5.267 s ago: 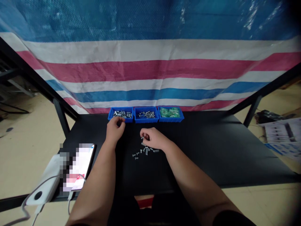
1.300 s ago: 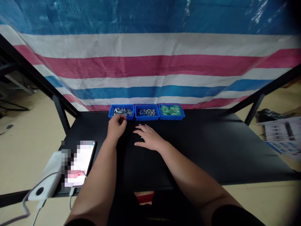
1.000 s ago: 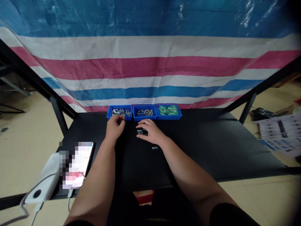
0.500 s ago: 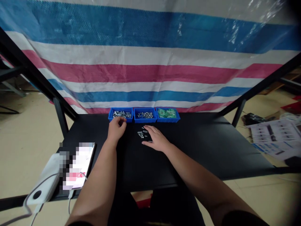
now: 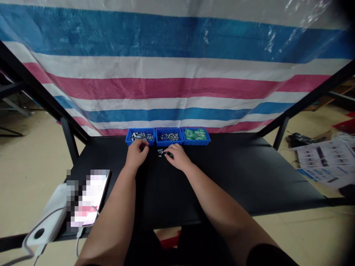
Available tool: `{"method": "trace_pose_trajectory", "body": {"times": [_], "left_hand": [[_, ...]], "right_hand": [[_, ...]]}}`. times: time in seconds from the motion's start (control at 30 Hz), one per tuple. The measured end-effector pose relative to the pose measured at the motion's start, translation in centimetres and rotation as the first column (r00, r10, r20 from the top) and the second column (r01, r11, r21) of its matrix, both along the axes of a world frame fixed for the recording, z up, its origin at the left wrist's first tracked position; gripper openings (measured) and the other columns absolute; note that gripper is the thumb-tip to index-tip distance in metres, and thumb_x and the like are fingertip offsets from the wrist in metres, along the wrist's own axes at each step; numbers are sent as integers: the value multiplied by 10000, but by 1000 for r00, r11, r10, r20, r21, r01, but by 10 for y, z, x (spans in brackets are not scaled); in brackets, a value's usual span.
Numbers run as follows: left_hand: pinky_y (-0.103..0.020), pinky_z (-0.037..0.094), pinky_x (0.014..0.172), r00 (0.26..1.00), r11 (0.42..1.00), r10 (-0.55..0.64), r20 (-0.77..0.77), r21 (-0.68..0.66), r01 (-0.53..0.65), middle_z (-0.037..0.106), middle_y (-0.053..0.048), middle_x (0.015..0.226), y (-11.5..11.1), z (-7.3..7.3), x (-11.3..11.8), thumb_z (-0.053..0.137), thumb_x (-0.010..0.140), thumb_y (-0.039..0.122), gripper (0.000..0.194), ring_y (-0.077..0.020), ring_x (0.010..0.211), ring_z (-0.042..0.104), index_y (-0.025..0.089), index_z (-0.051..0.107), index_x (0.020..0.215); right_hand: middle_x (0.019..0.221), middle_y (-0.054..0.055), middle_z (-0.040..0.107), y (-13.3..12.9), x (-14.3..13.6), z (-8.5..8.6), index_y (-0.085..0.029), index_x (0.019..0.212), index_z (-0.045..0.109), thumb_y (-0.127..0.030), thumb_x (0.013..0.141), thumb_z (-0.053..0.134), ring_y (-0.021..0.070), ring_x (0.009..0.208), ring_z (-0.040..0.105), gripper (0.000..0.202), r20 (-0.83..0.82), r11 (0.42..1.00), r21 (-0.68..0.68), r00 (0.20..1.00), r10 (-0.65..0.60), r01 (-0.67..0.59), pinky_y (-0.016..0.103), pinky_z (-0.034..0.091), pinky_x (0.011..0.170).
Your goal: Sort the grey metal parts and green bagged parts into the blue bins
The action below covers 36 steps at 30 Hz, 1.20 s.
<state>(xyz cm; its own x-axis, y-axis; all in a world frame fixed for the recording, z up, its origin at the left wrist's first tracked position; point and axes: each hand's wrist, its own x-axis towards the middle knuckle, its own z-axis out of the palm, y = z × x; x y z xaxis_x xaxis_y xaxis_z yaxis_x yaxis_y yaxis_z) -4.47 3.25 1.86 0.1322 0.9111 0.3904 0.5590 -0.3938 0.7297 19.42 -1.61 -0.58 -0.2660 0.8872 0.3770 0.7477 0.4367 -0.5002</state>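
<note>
My left hand [image 5: 137,152] rests at the front edge of the left blue bin [image 5: 130,142], thumb and fingers curled together; whatever lies between them is hidden. That bin holds grey metal cylinders [image 5: 141,136]. My right hand [image 5: 179,158] is low over the table, its fingers and thumb curved round some small metal parts [image 5: 160,151], several of which show beside the fingertips. Just behind it stands the middle blue bin [image 5: 169,143], filled with small shiny metal pieces [image 5: 172,137]. Green packets [image 5: 195,134] fill the right blue bin [image 5: 196,142].
The bins stand in a row at the back of the black table [image 5: 235,177], against a striped sheet [image 5: 177,88]. At the left front lie a lit phone [image 5: 93,195] and a white device [image 5: 51,212] with cables. Black frame bars rise on both sides.
My right hand has moved left and away from me, its spread fingers now drawn in round the loose parts, which sit closer together. My left hand has kept its place by the left bin.
</note>
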Motion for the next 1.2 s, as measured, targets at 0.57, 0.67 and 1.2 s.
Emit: {"method": "trace_pose_trajectory", "body": {"times": [0.57, 0.67, 1.2], "left_hand": [[-332, 502, 786, 860, 905, -415, -298, -231, 357, 704, -49, 957, -18, -2, 25, 676, 819, 220, 161, -204, 835, 666, 248, 749, 960], [-327, 494, 768, 861, 907, -412, -299, -229, 354, 715, -45, 911, -18, -1, 24, 667, 825, 219, 120, -205, 815, 663, 244, 741, 915], [-324, 474, 746, 853, 912, -403, -331, -228, 342, 709, -56, 928, -21, 1, 26, 633, 807, 201, 182, -211, 811, 663, 234, 736, 954]], "right_hand": [[1031, 41, 668, 2, 12, 11, -224, 1101, 727, -174, 874, 713, 207, 992, 617, 233, -35, 997, -71, 999, -3, 1, 345, 474, 934], [1065, 53, 679, 4, 11, 8, -228, 1138, 740, -210, 886, 728, 221, 1020, 616, 253, 24, 995, -100, 1000, -15, 18, 382, 467, 973], [970, 35, 623, 4, 15, 7, -191, 881, 712, -174, 871, 630, 112, 678, 590, 85, -375, 993, -74, 925, 61, -95, 264, 503, 633]]}}
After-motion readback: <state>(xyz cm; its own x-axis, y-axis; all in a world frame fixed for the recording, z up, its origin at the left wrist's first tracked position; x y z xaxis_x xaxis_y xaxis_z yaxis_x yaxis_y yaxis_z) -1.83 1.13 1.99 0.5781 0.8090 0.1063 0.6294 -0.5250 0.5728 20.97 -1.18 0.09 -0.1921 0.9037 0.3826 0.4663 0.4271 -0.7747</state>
